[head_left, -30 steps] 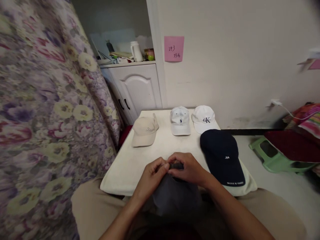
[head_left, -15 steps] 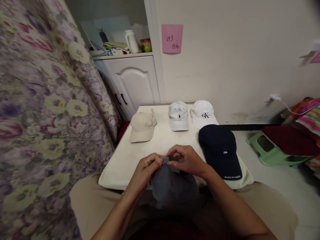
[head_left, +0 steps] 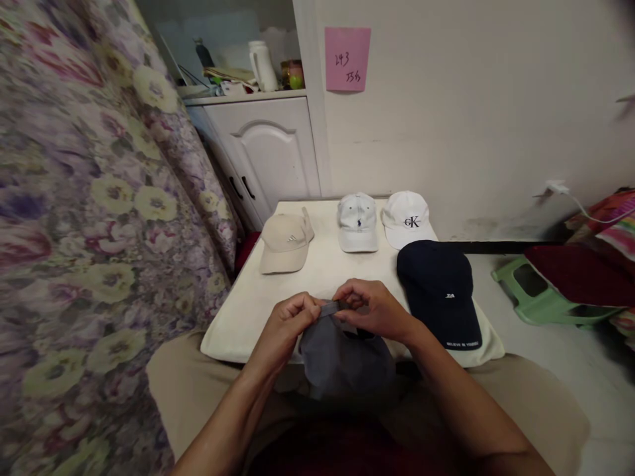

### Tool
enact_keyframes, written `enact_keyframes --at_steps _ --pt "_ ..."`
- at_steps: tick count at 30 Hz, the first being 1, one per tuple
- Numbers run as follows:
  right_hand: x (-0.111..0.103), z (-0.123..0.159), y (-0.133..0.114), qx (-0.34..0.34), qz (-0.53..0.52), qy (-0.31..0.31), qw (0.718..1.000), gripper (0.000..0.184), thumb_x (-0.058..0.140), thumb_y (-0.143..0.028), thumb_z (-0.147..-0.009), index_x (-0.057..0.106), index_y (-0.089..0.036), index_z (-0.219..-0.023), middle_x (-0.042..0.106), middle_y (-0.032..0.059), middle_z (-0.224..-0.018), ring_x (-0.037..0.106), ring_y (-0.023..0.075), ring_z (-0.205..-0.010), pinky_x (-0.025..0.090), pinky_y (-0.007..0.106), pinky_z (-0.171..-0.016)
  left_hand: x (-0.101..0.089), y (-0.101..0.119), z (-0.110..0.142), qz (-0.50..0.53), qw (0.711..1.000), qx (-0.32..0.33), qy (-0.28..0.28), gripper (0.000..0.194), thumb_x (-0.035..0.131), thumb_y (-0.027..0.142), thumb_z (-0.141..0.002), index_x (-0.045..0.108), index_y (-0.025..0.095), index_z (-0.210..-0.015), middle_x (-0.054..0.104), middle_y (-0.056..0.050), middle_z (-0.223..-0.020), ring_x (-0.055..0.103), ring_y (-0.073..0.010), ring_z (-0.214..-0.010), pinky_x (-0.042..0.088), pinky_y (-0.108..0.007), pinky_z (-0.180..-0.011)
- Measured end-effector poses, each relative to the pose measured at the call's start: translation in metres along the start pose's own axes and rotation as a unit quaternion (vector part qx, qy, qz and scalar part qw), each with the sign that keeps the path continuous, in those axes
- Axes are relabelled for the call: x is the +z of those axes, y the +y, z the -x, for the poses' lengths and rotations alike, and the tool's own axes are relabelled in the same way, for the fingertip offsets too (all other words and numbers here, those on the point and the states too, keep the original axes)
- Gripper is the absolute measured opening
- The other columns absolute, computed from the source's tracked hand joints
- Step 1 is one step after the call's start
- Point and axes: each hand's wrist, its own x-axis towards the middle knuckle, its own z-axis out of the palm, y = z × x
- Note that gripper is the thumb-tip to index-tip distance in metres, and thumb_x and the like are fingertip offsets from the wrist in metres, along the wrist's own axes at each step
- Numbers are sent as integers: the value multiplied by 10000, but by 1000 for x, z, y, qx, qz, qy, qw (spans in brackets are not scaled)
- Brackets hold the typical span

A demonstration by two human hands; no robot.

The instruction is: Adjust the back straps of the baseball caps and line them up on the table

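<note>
Spanning the short space between the left hand and the right hand, a strap on a grey cap lies at the centre of the frame. Its long axis runs nearly level across the picture, rising slightly to the right. The cap itself hangs below the strap, in the lower centre, over the lap and overlapping the near edge of the table. Neither hand is the nearer, since both touch the strap. The left hand meets it from the left, thumb and forefinger pinched together on the band, the other fingers curled in. The right hand meets it from the right, thumb below and bent fingers above, the tips gathered about the strap's right end; whether that end is fastened cannot be told, as the fingers cover it. Farther up the frame, a beige cap lies left of centre, a pale cap and a white cap stand right of it, and a navy cap lies beside the right hand.
</note>
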Motion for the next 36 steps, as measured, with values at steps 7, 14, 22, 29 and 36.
enact_keyframes --at_steps 7,14,22,29,36 --pt "-1 1 -4 2 -5 -12 1000 176 703 -159 -754 640 -168 -919 650 4 -803 586 110 -678 492 231 -640 2 7 0 -22 999 1 34 473 439 497 -930 565 147 -638 444 13 -579 351 -113 -550 271 -254 -535" --pt "-1 -1 -1 -8 12 -14 1000 178 712 -172 -758 645 -175 -922 649 -1 -800 571 110 -680 486 238 -654 7 7 0 -50 998 -22 15 369 626 460 -834 520 159 -650 413 51 -547 314 -80 -502 198 -221 -486" --pt "-6 1 0 69 -193 -62 977 258 746 -259 -768 638 -180 -988 641 -2 -814 577 98 -677 467 213 -611 2 14 -2 -40 998 -42 -17 288 706 367 -777 549 151 -667 492 43 -582 361 -75 -513 226 -205 -493" --pt "-9 -2 6 114 -262 -34 958 216 728 -290 -766 650 -167 -926 558 -36 -673 405 55 -492 297 177 -441 2 18 -2 -42 998 -21 -37 261 703 316 -767 555 146 -635 577 1 -692 459 -112 -618 290 -224 -553" --pt "2 -7 6 132 -293 14 947 199 715 -280 -725 660 -151 -866 569 -29 -696 352 39 -464 226 195 -438 1 17 -5 -47 998 -10 -47 269 712 280 -757 533 140 -614 619 -14 -758 490 -117 -666 316 -223 -592"
